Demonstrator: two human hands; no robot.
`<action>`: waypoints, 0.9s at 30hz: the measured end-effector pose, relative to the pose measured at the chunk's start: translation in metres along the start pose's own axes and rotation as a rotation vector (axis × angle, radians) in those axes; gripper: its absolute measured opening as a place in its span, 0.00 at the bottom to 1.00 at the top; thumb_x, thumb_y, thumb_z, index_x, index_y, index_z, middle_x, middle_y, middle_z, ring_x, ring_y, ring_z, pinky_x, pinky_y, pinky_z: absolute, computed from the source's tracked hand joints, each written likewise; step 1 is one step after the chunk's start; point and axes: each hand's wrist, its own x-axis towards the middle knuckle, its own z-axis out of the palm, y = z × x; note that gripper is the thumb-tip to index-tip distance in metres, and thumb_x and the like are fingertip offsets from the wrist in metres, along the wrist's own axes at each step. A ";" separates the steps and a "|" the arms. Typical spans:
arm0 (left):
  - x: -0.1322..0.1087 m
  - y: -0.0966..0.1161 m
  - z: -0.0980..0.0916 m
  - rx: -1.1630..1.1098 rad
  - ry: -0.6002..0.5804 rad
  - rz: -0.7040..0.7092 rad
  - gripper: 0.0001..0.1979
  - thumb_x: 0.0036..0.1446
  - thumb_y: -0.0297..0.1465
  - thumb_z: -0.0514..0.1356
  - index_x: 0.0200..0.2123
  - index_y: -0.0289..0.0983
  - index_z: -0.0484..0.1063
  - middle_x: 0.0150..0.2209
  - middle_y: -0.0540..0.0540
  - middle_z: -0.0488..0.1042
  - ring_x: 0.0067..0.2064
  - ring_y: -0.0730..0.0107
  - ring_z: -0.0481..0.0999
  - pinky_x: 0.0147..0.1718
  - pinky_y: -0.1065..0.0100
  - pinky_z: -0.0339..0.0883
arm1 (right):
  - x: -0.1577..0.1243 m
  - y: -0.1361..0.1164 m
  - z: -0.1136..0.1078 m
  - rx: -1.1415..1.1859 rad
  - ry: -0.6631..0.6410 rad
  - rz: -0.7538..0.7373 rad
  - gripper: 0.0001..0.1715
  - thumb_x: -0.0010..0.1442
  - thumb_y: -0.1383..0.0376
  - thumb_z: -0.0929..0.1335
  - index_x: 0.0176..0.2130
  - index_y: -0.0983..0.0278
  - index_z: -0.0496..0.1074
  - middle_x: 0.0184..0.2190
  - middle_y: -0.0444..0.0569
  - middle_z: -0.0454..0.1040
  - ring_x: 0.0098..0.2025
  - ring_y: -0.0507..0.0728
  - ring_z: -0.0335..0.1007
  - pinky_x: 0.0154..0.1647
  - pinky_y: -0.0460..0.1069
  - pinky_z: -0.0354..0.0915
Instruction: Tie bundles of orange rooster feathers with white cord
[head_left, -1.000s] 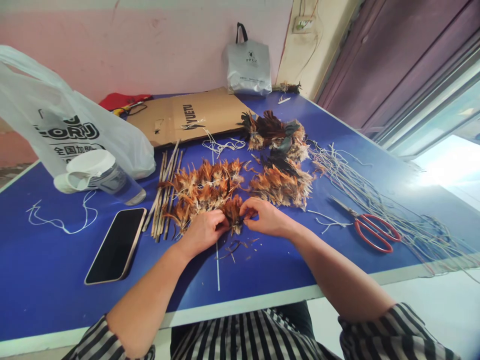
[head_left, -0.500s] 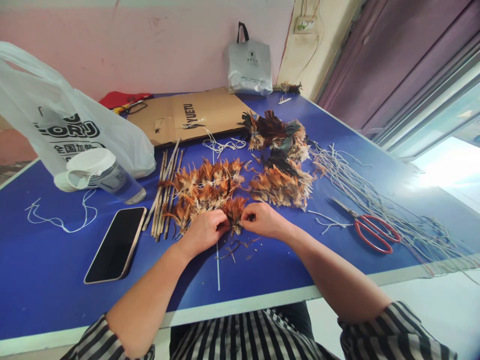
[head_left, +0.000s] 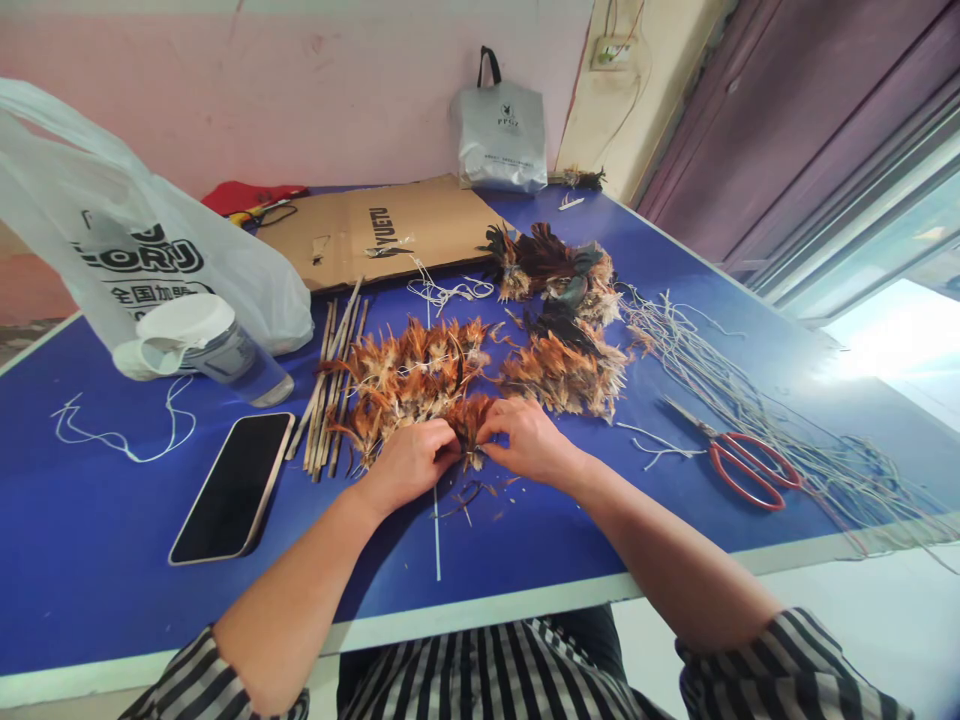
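Note:
A small bunch of brown feathers (head_left: 471, 418) stands between my hands, its pale quill ends toward me. My left hand (head_left: 412, 458) pinches the base of this bunch from the left, fingers closed. From the right, my right hand (head_left: 534, 442) has its thumb and forefinger closed at the same base; any string there is too small to make out. Just beyond my left hand lie rows of orange-brown feather bunches (head_left: 416, 365) with white string across them. Right of these is a pile of loose brown feathers (head_left: 562, 370). Darker feathers (head_left: 547, 260) lie farther back.
Scissors (head_left: 754, 470) and many cut strings (head_left: 720, 370) lie at right. Thin sticks (head_left: 330, 390), a phone (head_left: 232, 488), a clear cup (head_left: 240, 360) and a plastic bag (head_left: 187, 230) are at left. Cardboard (head_left: 337, 230) and a silver bag (head_left: 501, 135) are at the back.
My right hand has shifted slightly up, and its fingers have moved a little on the feather bunch. My left hand keeps its place.

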 end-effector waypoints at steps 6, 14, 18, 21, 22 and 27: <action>0.000 0.000 0.000 0.000 0.005 0.005 0.05 0.54 0.27 0.57 0.27 0.36 0.70 0.28 0.48 0.71 0.31 0.72 0.70 0.31 0.72 0.60 | -0.001 -0.001 0.002 -0.091 -0.032 0.010 0.06 0.52 0.67 0.67 0.31 0.61 0.75 0.30 0.47 0.72 0.38 0.55 0.63 0.42 0.51 0.48; 0.000 0.001 0.000 0.001 0.002 0.006 0.05 0.54 0.26 0.56 0.27 0.36 0.70 0.28 0.48 0.71 0.32 0.72 0.70 0.32 0.72 0.60 | 0.000 -0.004 -0.001 -0.100 -0.017 0.010 0.06 0.52 0.68 0.65 0.28 0.63 0.73 0.30 0.47 0.72 0.37 0.54 0.63 0.42 0.51 0.47; 0.000 0.001 0.000 0.000 0.003 -0.005 0.05 0.54 0.27 0.56 0.26 0.36 0.69 0.28 0.48 0.71 0.31 0.72 0.70 0.31 0.72 0.60 | 0.000 -0.007 -0.003 -0.094 -0.017 0.010 0.05 0.50 0.70 0.65 0.27 0.65 0.71 0.30 0.47 0.71 0.36 0.54 0.63 0.42 0.50 0.48; -0.001 0.000 0.001 0.004 0.002 -0.006 0.05 0.54 0.27 0.57 0.27 0.36 0.69 0.28 0.48 0.71 0.32 0.71 0.70 0.32 0.71 0.61 | -0.001 -0.007 -0.004 -0.098 -0.015 0.014 0.05 0.49 0.71 0.64 0.27 0.65 0.70 0.30 0.47 0.70 0.36 0.54 0.63 0.42 0.50 0.48; -0.001 -0.001 0.002 0.006 0.003 -0.006 0.04 0.54 0.27 0.57 0.27 0.36 0.69 0.28 0.48 0.71 0.31 0.71 0.70 0.32 0.71 0.61 | -0.001 -0.007 -0.003 -0.101 -0.016 0.013 0.05 0.49 0.70 0.64 0.28 0.65 0.70 0.30 0.47 0.70 0.36 0.54 0.63 0.42 0.50 0.48; -0.001 -0.002 0.003 0.013 0.010 -0.005 0.04 0.53 0.26 0.57 0.26 0.36 0.69 0.28 0.48 0.71 0.31 0.71 0.70 0.32 0.71 0.60 | -0.002 -0.006 -0.003 -0.118 -0.026 0.017 0.05 0.49 0.70 0.65 0.29 0.64 0.70 0.31 0.48 0.70 0.37 0.55 0.63 0.43 0.50 0.48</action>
